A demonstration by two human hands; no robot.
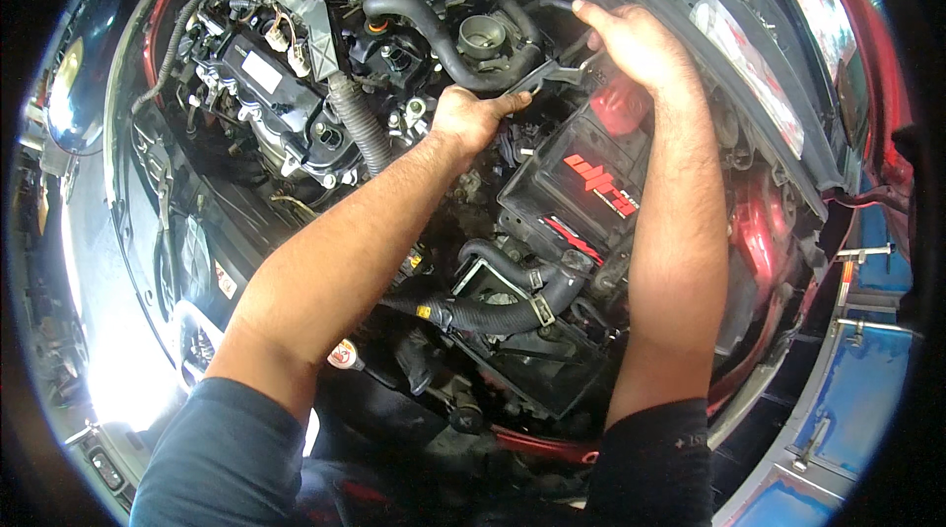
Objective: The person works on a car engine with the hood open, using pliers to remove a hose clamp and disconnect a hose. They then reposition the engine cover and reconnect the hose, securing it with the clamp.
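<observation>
The left hand (471, 120), thumb extended, touches a dark bracket (564, 76) between the throttle body (482, 35) and black car battery (554, 174); the right hand (639, 46) arches nearby (whether either grips anything, I cannot tell).

The boxy black plastic battery (540, 194) bears red lettering; the thick curved rubber hose (440, 40) is dark grey, the ribbed plastic tube (358, 123) lighter grey.
</observation>
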